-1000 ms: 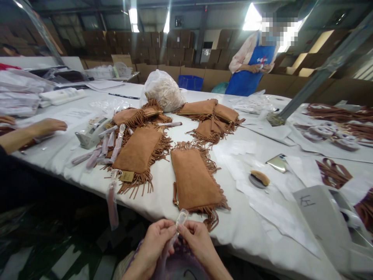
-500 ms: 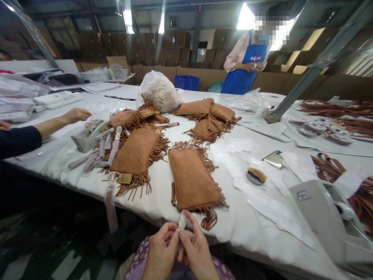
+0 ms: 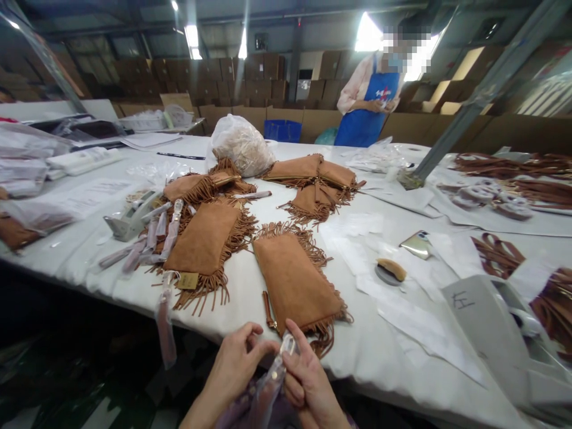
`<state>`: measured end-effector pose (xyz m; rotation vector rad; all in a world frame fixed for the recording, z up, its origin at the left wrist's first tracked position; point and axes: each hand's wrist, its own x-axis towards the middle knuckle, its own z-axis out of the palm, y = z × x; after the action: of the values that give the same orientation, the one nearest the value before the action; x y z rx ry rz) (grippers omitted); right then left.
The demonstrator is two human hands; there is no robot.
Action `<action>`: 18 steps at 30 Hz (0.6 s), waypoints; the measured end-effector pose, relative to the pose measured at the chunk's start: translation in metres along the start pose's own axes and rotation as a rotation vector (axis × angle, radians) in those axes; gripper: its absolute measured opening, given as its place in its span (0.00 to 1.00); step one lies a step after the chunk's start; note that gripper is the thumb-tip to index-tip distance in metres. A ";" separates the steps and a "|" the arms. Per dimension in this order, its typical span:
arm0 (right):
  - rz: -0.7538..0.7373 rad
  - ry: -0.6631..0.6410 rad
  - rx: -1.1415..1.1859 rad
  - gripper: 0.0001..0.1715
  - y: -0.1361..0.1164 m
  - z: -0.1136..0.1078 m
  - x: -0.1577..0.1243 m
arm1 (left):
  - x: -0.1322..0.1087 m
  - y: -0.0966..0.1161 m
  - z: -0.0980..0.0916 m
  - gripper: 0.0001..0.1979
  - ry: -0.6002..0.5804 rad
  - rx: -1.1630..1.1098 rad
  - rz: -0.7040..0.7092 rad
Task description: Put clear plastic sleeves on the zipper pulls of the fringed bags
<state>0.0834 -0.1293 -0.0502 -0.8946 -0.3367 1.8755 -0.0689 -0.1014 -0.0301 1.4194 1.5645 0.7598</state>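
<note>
A brown strap in clear plastic wrap (image 3: 267, 390) hangs down at the table's front edge, a wrapped metal clasp at its upper end. My right hand (image 3: 308, 375) grips it just below the clasp, index finger stretched up alongside. Close on its left is my left hand (image 3: 236, 357), fingers bent and apart, the thumb tip at or touching the wrapped end; contact is unclear. Just beyond my hands lies a tan fringed pouch (image 3: 295, 280) with a zipper pull at its near left corner. Another fringed pouch (image 3: 203, 238), with a gold tag (image 3: 187, 280), lies to the left.
Wrapped straps (image 3: 167, 322) hang over the edge and lie near a tape dispenser (image 3: 129, 217). More pouches (image 3: 313, 173) and a stuffed plastic bag (image 3: 241, 143) are farther back. Rightward are a phone (image 3: 415, 244), a large dispenser (image 3: 487, 333) and brown straps (image 3: 500, 256). A person in a blue apron (image 3: 379, 101) stands opposite.
My left hand has shifted left and opened away from the clasp; more of the wrapped strap shows below my right hand. The other person's arm at far left has left the view.
</note>
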 end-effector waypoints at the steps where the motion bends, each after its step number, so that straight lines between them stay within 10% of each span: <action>1: -0.016 0.017 -0.017 0.50 0.001 -0.001 0.001 | 0.008 0.002 -0.003 0.17 0.012 0.044 0.015; 11: -0.172 0.122 -0.467 0.46 0.010 -0.015 -0.011 | 0.046 0.014 0.017 0.06 0.076 0.378 -0.030; 18: -0.516 0.404 -1.018 0.28 -0.023 -0.021 -0.015 | 0.038 0.000 0.022 0.07 0.230 -0.074 0.047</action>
<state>0.1172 -0.1347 -0.0454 -1.6203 -1.1897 0.9418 -0.0486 -0.0670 -0.0473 1.3568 1.6615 1.0287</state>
